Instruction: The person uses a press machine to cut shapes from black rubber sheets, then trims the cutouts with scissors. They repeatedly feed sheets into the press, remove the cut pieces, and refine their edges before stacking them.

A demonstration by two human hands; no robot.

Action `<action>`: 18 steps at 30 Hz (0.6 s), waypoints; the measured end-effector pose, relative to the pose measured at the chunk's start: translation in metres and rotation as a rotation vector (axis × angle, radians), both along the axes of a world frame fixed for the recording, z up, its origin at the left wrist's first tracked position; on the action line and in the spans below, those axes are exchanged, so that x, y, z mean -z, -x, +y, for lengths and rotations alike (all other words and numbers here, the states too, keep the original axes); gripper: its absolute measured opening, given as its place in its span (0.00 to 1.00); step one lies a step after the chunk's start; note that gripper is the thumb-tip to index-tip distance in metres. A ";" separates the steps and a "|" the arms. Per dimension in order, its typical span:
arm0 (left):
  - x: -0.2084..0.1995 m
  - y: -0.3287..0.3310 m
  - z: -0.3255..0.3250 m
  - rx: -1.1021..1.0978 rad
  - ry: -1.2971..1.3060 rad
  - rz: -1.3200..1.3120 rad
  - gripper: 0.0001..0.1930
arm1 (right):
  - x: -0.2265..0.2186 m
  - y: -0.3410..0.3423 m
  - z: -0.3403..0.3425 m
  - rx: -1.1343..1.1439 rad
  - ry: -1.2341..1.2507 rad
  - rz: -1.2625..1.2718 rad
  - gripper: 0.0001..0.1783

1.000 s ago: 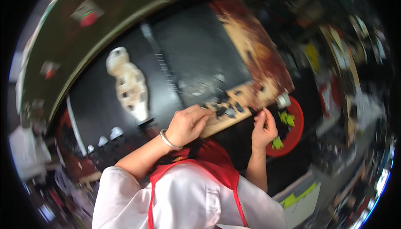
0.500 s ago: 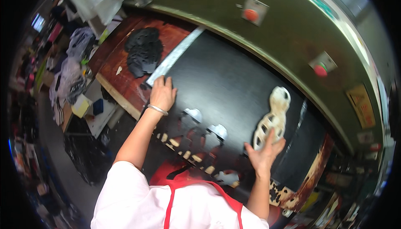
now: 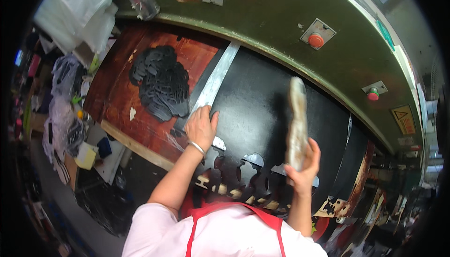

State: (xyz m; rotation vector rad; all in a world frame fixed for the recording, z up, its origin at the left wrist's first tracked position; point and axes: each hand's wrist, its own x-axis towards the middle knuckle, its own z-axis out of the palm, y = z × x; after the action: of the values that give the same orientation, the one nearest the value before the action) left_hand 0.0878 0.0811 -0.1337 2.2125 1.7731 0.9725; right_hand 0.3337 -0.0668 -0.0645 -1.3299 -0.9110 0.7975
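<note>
My right hand grips the lower end of a pale, sole-shaped cutting die. It is turned nearly edge-on and smeared by motion, standing up over a black sheet. My left hand lies on the sheet's left part, fingers stretched, beside a silvery strip; it holds nothing. Along the near edge of the sheet run several cut-out gaps, through which a lighter surface shows. Left of the strip, a heap of dark cut pieces lies on a reddish-brown board.
Behind the sheet stands a green machine beam with a red button and another reddish button. Clear plastic sheeting hangs at the far left. Bags and clutter lie beyond the board.
My right hand has lifted the cutting die and turned it from nearly flat to edge-on. My left hand still lies near the silvery strip. The whole view has shifted.
</note>
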 end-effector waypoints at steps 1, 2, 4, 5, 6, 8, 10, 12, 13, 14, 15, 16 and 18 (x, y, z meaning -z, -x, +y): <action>0.001 0.001 0.000 0.010 -0.016 -0.015 0.13 | 0.003 0.016 0.017 -0.029 0.016 0.023 0.53; 0.001 0.002 0.000 0.008 0.002 -0.029 0.13 | 0.009 0.030 0.040 -0.041 -0.011 -0.133 0.50; 0.000 0.003 0.003 0.018 -0.024 -0.035 0.12 | 0.020 0.060 0.074 -0.052 0.076 -0.085 0.48; -0.001 0.003 0.005 0.026 -0.064 -0.044 0.11 | 0.025 0.072 0.090 -0.051 0.113 -0.143 0.48; -0.001 0.002 0.007 0.033 -0.095 -0.050 0.11 | 0.029 0.084 0.099 0.006 0.145 -0.424 0.48; -0.001 -0.001 0.011 0.030 -0.086 -0.031 0.11 | 0.036 0.102 0.115 0.062 0.145 -0.741 0.48; 0.001 -0.004 0.016 0.031 -0.076 -0.011 0.11 | 0.039 0.111 0.125 0.046 0.134 -0.819 0.51; 0.002 -0.009 0.024 0.037 -0.067 0.005 0.10 | 0.042 0.108 0.134 0.057 0.109 -0.847 0.54; 0.003 -0.011 0.029 0.037 -0.053 0.014 0.09 | 0.043 0.103 0.138 0.057 0.100 -0.851 0.56; 0.003 -0.014 0.037 0.034 -0.054 0.001 0.09 | 0.044 0.093 0.142 -0.004 0.122 -0.861 0.61; 0.003 -0.018 0.045 0.036 -0.073 -0.016 0.09 | 0.045 0.082 0.144 -0.038 0.123 -0.857 0.61; 0.002 -0.023 0.056 0.054 -0.038 -0.021 0.09 | 0.045 0.062 0.150 -0.046 0.114 -0.760 0.61; -0.002 -0.027 0.077 0.148 -0.025 -0.055 0.12 | 0.044 0.014 0.153 0.060 0.098 -0.708 0.57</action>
State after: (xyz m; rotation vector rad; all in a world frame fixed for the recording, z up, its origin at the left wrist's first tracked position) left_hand 0.1143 0.1577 -0.1320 2.2711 1.5572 1.0175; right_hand 0.3198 0.0858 -0.1084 -1.7580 -1.3817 0.3131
